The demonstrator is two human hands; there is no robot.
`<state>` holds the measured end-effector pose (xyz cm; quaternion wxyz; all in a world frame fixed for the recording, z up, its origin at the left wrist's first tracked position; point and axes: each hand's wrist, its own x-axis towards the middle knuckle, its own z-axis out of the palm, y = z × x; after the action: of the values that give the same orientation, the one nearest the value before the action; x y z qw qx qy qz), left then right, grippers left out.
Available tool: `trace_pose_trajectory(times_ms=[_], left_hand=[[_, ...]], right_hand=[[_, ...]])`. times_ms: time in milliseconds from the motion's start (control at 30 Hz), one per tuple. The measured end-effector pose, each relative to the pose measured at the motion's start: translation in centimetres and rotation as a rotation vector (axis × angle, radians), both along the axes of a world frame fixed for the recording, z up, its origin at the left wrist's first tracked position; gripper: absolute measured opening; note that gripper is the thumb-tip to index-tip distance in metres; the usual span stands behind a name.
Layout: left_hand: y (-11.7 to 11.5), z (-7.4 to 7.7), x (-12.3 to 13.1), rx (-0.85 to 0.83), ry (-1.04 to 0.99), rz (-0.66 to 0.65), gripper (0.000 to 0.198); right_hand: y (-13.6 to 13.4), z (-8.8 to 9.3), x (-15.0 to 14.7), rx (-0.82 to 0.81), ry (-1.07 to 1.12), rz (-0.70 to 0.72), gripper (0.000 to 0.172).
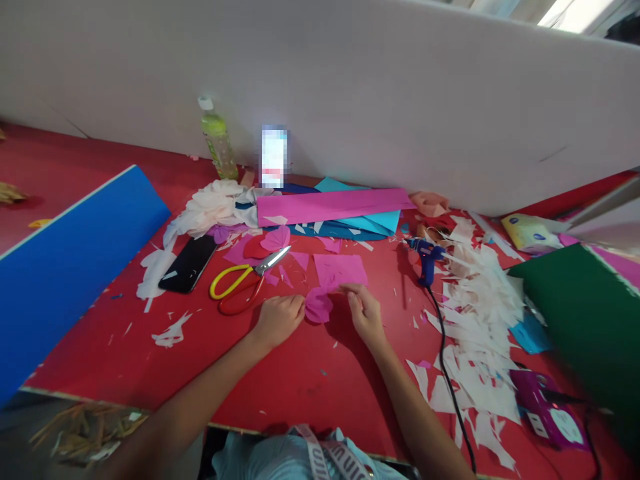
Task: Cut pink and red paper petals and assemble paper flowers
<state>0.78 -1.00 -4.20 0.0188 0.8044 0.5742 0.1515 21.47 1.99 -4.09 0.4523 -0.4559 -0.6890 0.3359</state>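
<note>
A pink crepe paper flower piece (319,305) lies on the red table (280,380) between both my hands. My left hand (279,318) is closed, pinching its left edge. My right hand (364,308) pinches its upper right edge, where it meets a flat pink paper sheet (340,268). Yellow-and-red-handled scissors (243,280) lie just beyond my left hand. Pink petal cut-outs (273,240) sit behind the scissors.
A blue glue gun (425,257) with a black cord lies right of the sheet, amid white paper scraps (480,313). A black phone (189,263), blue board (65,267), green board (585,313), bottle (219,139), pink and teal sheets (335,210) and a white partition (400,100) surround the workspace.
</note>
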Motion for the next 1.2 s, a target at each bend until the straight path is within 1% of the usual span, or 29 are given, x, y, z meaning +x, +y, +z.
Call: trace_pose_trajectory(times_ms=[33,100,200,300,533,633,800,900,967,1100,1200], left_hand=[[-0.1,0.2,0.0,-0.013,0.017,-0.015,0.016],[-0.3,0.7,0.0,-0.023,0.061,-0.062,0.016],[-0.9,1.5,0.1,-0.026,0.157,-0.149,0.015],[-1.4,2.0,0.4,-0.045,0.221,-0.185,0.022],[-2.0,1.9,1.1,-0.088,0.342,-0.195,0.034],[-2.0,1.9,1.1,-0.077,0.324,-0.176,0.031],[-1.6,1.9,0.5,-0.027,0.189,-0.120,0.020],[-0.5,2.1,-0.4,0.036,0.085,-0.035,0.020],[1.0,2.3,-1.5,0.072,0.043,0.035,0.021],[5.5,2.9,-4.5,0.120,0.071,0.186,0.030],[8.9,2.9,-6.5,0.124,0.142,0.224,0.033]], right_hand=[[-0.1,0.0,-0.1,0.089,-0.087,0.004,0.024],[-0.4,-0.1,-0.5,0.223,-0.230,0.064,0.023],[-0.7,-0.2,-1.4,0.301,-0.397,0.199,0.024],[-0.8,-0.4,-2.1,0.280,-0.465,0.277,0.028],[-0.5,-0.4,-2.3,0.236,-0.540,0.302,0.036],[-0.5,-0.3,-2.4,0.237,-0.578,0.305,0.037],[-0.6,-0.1,-2.5,0.240,-0.609,0.294,0.037],[-0.6,-0.1,-2.5,0.226,-0.589,0.298,0.038],[-0.6,-0.1,-2.5,0.220,-0.572,0.301,0.038],[-0.6,0.1,-2.6,0.214,-0.558,0.292,0.038],[-0.6,0.2,-2.6,0.208,-0.525,0.274,0.038]])
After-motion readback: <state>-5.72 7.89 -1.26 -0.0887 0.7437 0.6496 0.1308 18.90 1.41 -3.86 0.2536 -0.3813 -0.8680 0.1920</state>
